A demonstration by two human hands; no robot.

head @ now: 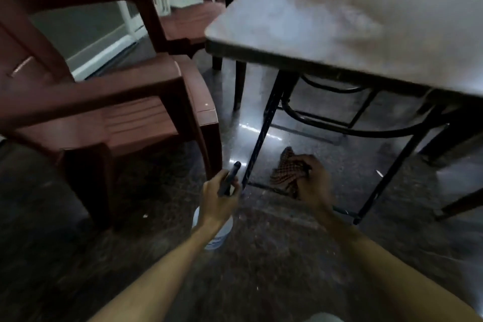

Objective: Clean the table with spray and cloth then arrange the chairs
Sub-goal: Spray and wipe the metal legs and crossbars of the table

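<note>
Curling left-hand fingers round the dark trigger neck of the spray bottle and clenching right-hand fingers into the checked cloth, holding both low over the floor beside a leg of the table. Judging the bottle rigid and probably slick, best taking it at the neck; treating the cloth as soft and limp, gripping it bunched.

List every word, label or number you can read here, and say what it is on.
No text can be read.
spray bottle: bluish marks on its white body, too blurred to read.
near chair, table, checked cloth: no lettering shows.
</note>
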